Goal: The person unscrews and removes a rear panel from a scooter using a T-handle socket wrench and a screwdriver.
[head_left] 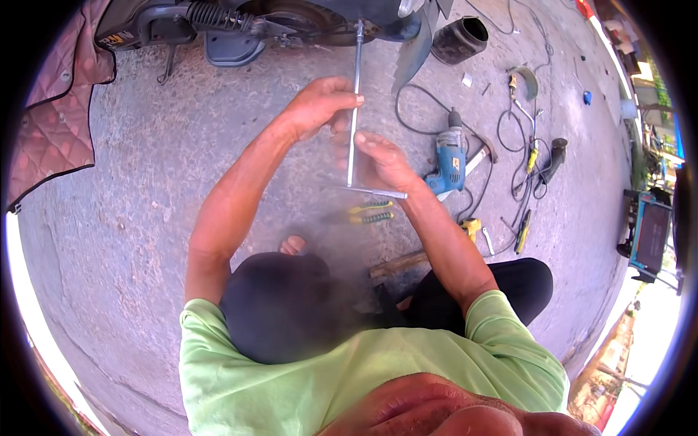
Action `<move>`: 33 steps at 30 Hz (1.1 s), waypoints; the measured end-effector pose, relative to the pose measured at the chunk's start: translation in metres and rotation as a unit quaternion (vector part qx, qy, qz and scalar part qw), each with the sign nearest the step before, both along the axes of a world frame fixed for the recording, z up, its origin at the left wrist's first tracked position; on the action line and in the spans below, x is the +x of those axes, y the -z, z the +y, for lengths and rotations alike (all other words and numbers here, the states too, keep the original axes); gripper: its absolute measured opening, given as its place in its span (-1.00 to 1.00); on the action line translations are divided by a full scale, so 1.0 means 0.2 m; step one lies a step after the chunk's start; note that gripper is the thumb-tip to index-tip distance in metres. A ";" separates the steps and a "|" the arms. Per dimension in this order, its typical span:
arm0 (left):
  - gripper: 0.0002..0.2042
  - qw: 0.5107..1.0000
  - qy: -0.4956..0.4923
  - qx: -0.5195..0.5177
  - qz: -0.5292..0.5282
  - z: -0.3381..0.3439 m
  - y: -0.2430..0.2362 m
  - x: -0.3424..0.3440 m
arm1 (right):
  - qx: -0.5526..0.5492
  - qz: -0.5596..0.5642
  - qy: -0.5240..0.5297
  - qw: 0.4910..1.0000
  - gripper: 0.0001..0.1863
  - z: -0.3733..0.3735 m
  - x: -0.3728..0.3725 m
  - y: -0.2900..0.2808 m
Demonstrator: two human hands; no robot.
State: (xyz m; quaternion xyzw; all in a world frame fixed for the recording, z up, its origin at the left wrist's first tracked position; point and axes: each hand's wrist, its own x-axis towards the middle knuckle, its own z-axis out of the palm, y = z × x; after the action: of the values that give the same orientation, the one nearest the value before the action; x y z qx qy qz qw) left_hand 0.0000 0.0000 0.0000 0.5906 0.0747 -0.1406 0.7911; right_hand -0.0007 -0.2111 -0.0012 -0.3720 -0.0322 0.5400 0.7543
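Observation:
A long steel T-handle socket wrench (353, 138) runs from the underside of a scooter (276, 22) down to its crossbar, which lies over my right wrist area. My left hand (326, 109) has its fingers curled at the upper shaft, index finger across it. My right hand (378, 160) holds the shaft lower down, thumb against it and other fingers partly blurred. Below the crossbar, yellow-green handled pliers (374, 216) lie on the concrete floor (145, 145).
A blue drill (447, 163), coiled cords, a dark can (458, 40), yellow-handled tools (523, 232) and a wood piece (400, 263) lie around the right side. A pink quilted mat (51, 123) is at the upper left. My bent legs are below.

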 end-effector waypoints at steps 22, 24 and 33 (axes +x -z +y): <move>-0.59 0.972 0.031 0.223 -0.066 -0.18 -0.22 -0.76 | -0.246 -0.189 0.000 0.951 -0.69 0.04 -0.03 -0.21; -0.63 0.977 0.001 0.205 -0.060 -0.22 -0.19 -0.76 | -0.240 -0.180 -0.005 0.954 -0.68 0.04 -0.02 -0.20; -0.62 0.856 -0.141 -0.480 0.131 -0.41 0.18 -0.78 | -0.230 -0.199 -0.108 0.946 -0.53 0.05 0.13 -0.17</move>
State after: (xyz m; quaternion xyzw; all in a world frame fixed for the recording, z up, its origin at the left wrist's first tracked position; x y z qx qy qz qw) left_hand -0.1551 -0.0822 -0.0350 0.0965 0.1835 -0.1219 0.9707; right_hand 0.0257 -0.2005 0.0337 -0.6298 -0.0968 0.5261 0.5632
